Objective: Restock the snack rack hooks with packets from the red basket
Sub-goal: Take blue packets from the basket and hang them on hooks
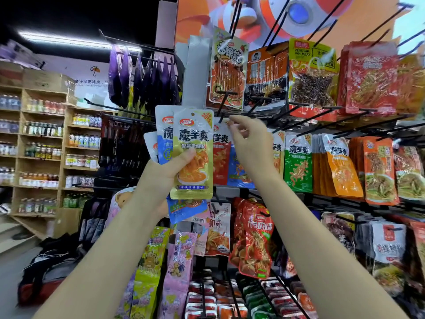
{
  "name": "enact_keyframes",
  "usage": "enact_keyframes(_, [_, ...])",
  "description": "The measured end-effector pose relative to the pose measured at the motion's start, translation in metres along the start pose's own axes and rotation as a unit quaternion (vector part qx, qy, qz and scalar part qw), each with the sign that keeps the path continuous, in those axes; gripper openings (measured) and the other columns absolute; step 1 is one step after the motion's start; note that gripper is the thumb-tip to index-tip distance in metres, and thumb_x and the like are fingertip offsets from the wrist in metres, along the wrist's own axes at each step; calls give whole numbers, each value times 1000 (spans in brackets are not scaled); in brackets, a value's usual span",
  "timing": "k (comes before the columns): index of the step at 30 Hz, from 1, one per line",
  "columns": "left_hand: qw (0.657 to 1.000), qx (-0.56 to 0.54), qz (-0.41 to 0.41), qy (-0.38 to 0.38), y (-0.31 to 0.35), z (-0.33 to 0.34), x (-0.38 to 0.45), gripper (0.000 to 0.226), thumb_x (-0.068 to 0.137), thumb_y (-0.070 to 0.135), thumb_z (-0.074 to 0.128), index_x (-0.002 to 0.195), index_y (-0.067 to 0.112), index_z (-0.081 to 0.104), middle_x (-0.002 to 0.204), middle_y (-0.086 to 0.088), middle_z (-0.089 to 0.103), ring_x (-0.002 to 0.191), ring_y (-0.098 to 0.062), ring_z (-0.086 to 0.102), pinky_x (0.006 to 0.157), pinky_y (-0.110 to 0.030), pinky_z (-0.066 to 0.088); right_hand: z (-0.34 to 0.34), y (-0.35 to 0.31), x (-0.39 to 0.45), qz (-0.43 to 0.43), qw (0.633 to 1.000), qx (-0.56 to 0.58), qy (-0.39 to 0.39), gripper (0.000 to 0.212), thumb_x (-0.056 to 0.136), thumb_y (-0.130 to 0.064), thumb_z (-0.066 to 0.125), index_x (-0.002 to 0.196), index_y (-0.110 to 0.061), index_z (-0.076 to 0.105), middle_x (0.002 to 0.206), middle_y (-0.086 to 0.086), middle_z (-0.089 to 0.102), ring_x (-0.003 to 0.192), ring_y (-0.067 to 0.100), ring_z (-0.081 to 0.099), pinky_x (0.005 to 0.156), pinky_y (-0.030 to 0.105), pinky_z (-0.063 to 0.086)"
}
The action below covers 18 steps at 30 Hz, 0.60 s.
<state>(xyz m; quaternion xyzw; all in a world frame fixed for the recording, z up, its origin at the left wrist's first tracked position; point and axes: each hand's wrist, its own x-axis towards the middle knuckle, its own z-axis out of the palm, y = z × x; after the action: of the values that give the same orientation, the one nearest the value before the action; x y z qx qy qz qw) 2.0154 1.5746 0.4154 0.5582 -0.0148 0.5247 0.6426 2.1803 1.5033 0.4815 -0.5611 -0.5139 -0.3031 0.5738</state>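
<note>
A fan of packets [192,153] is held raised before the rack by the left hand [171,168], thumb pressed on the front one. A hung packet's top [226,125] is pinched at a hook [221,117] by the raised right hand [251,143].

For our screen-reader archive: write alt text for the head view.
The left hand grips a fan of snack packets, yellow in front, while the right hand pinches a packet's top at a black rack hook among hanging snacks.

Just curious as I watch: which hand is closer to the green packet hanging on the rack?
The right hand. It is raised just left of the green packet, not touching it. The left hand is farther left, holding a fan of packets.
</note>
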Motion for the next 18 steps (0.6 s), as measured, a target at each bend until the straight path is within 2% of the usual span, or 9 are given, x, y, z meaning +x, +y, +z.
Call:
enact_keyframes(2, [1000, -4, 16, -9, 3, 8, -2, 34, 76, 19, 72, 108, 8, 69, 91, -10, 76, 73, -25, 75, 64, -40, 62, -14, -7, -17, -24, 996, 63, 51, 21, 103, -24, 54, 110, -16, 72, 91, -4, 64, 76, 3, 57, 71, 18, 48])
enact_keyframes(5, [998, 16, 38, -43, 2, 30, -4, 27, 74, 17, 74, 100, 11, 74, 98, -14, 76, 81, -29, 75, 72, -43, 62, -28, -22, -35, 20, 971, 234, -52, 15, 98, -34, 62, 96, -23, 71, 77, -15, 67, 76, 10, 64, 71, 40, 55])
enact_keyframes(8, [997, 49, 28, -52, -7, 60, -8, 12, 86, 15, 73, 97, 12, 74, 94, -11, 77, 80, -27, 75, 70, -42, 63, -38, -12, -34, 31, 967, 247, -54, 23, 91, -38, 70, 107, -22, 70, 102, -5, 75, 99, 17, 70, 87, 49, 57])
enact_keyframes(10, [997, 74, -11, -6, -14, 67, -1, 34, 86, 35, 78, 111, 14, 71, 103, -11, 77, 87, -29, 76, 72, -48, 63, -53, 5, -26, 52, 971, 235, -15, 24, 90, -41, 70, 107, -24, 66, 104, -1, 73, 100, 23, 69, 87, 55, 55])
enact_keyframes(11, [995, 87, -39, 17, -17, 68, 3, 52, 77, 48, 80, 116, 14, 71, 107, -11, 76, 90, -29, 75, 75, -51, 63, -62, 13, -24, 61, 971, 232, -1, 21, 91, -37, 71, 106, -26, 62, 105, 0, 71, 97, 23, 69, 85, 55, 56])
enact_keyframes(13, [991, 101, -80, 33, -19, 75, 5, 71, 60, 63, 78, 111, 13, 75, 109, -14, 76, 98, -34, 73, 86, -56, 59, -78, 31, -19, 65, 974, 214, 23, 32, 91, -32, 73, 116, -29, 52, 117, 1, 66, 92, 19, 66, 85, 47, 57])
enact_keyframes(15, [989, 108, -95, 22, -25, 83, 5, 66, 62, 64, 74, 100, 10, 79, 102, -16, 77, 96, -36, 73, 89, -54, 59, -91, 46, -17, 28, 981, 188, 29, 45, 93, -32, 71, 130, -32, 46, 125, -9, 57, 96, 9, 61, 86, 31, 54])
enact_keyframes(16, [989, 108, -97, 19, -27, 88, 4, 53, 75, 59, 72, 92, 9, 80, 94, -16, 77, 88, -34, 75, 82, -49, 62, -95, 52, -15, 15, 983, 184, 22, 42, 96, -31, 68, 133, -31, 47, 114, -18, 58, 85, 3, 61, 76, 23, 53])
enact_keyframes(18, [989, 110, -97, 0, -34, 97, 4, 44, 96, 43, 61, 79, 7, 80, 84, -18, 77, 72, -29, 75, 62, -37, 61, -100, 60, -10, 20, 985, 173, 8, 28, 101, -25, 60, 128, -26, 54, 75, -27, 56, 46, -1, 43, 49, 12, 36])
